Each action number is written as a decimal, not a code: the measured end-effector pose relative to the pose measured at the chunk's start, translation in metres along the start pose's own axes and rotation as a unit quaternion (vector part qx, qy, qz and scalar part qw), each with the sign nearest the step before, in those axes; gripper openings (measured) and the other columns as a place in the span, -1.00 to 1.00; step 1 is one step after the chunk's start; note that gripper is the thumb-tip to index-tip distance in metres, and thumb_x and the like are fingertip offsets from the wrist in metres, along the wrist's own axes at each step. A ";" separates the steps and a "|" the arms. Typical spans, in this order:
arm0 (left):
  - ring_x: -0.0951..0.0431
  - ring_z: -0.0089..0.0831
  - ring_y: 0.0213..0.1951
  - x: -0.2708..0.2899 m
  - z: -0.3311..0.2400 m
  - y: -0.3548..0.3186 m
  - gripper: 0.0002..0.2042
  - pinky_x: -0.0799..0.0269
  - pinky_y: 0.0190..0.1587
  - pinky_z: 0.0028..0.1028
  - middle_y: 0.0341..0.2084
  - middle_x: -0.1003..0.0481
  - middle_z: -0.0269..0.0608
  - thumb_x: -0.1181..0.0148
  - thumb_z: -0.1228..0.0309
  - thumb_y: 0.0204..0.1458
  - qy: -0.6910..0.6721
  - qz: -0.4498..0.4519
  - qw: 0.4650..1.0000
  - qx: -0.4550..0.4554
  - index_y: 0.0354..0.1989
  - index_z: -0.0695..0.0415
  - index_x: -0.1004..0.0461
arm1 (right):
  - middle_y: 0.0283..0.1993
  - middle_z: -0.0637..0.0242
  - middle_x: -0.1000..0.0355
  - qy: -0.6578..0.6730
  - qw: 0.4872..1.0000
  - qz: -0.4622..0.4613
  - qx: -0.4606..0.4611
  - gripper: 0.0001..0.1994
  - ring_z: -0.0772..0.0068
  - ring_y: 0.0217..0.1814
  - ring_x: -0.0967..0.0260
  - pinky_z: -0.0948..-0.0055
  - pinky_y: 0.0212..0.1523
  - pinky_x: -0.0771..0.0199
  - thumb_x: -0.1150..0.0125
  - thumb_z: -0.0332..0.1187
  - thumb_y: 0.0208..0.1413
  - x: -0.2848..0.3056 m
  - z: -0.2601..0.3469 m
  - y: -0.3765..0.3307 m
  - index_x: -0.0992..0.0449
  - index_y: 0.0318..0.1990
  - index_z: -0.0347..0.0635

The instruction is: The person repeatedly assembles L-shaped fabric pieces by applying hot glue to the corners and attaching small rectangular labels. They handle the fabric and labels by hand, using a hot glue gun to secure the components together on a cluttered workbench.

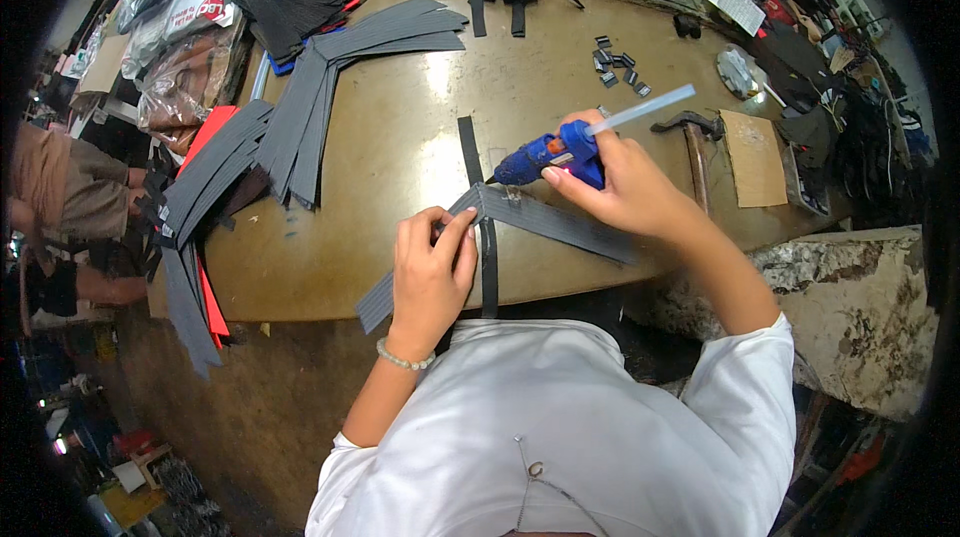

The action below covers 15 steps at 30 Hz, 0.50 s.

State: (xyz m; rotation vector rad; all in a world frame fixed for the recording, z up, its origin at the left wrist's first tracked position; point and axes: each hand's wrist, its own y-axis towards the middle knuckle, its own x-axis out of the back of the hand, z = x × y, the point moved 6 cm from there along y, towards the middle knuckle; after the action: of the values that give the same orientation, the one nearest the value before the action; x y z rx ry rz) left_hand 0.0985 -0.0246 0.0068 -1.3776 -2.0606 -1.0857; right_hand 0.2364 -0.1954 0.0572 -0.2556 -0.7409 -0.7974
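Note:
In my right hand [640, 187] is a blue hot glue gun [520, 163], with a translucent glue stick [655, 107] jutting from its back. Its nozzle points left, at or just above the bend of a grey ribbed strip [555, 220]. This strip forms a shallow upside-down V near the table's front edge. Fingers of my left hand [430, 262] are closed on it just below the bend, and its left arm runs out beneath that hand. A narrow black strap [489, 272] lies upright across the bend, its lower end at the table edge.
Stacks of bent grey strips [300, 127] lie at the left, some over red pieces [212, 302]. Small dark buckles [627, 62] are scattered at the back right. A hammer [697, 162] and a cardboard piece [753, 162] lie right. Another person [75, 187] is at far left.

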 end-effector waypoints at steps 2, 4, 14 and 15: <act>-0.41 -0.22 -0.20 0.000 -0.001 0.000 -0.75 -0.38 -0.14 -0.31 -0.26 -0.42 -0.15 -0.25 0.55 -0.02 0.006 -0.009 1.000 -0.007 -0.13 0.14 -0.57 | -0.34 -0.03 -0.51 -0.029 0.999 0.027 -0.013 -0.54 -0.07 -0.34 -0.52 0.17 -0.30 -0.49 -0.25 -0.11 0.14 -0.005 0.000 0.007 -0.32 0.04 -0.22; -0.41 -0.22 -0.20 0.000 0.000 0.000 -0.76 -0.38 -0.14 -0.30 -0.26 -0.42 -0.17 -0.25 0.55 -0.03 0.005 -0.017 1.000 -0.008 -0.14 0.14 -0.57 | -0.37 -0.03 -0.50 -0.028 0.999 0.021 -0.006 -0.54 -0.08 -0.37 -0.51 0.16 -0.32 -0.49 -0.24 -0.10 0.14 -0.006 0.003 0.011 -0.32 0.03 -0.21; -0.42 -0.22 -0.21 0.000 0.000 0.000 -0.79 -0.38 -0.13 -0.30 -0.26 -0.43 -0.14 -0.26 0.54 -0.03 -0.002 -0.026 1.000 -0.003 -0.17 0.17 -0.56 | -0.43 0.01 -0.50 -0.017 0.999 0.042 0.023 -0.56 -0.13 -0.45 -0.49 0.13 -0.42 -0.47 -0.24 -0.13 0.14 -0.021 0.009 -0.028 -0.30 0.03 -0.20; -0.42 -0.22 -0.21 0.001 0.000 0.000 -0.79 -0.38 -0.13 -0.30 -0.26 -0.43 -0.14 -0.26 0.54 -0.02 -0.002 -0.026 1.000 -0.001 -0.18 0.17 -0.56 | -0.42 0.02 -0.50 -0.012 0.998 0.053 0.024 -0.56 -0.14 -0.43 -0.49 0.13 -0.41 -0.48 -0.25 -0.13 0.14 -0.023 0.011 -0.032 -0.30 0.03 -0.20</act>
State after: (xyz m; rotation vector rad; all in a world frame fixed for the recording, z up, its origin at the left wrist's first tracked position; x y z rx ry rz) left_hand 0.0987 -0.0241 0.0072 -1.3355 -2.1092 -1.1085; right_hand 0.1968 -0.1997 0.0477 -0.2594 -0.7619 -0.6756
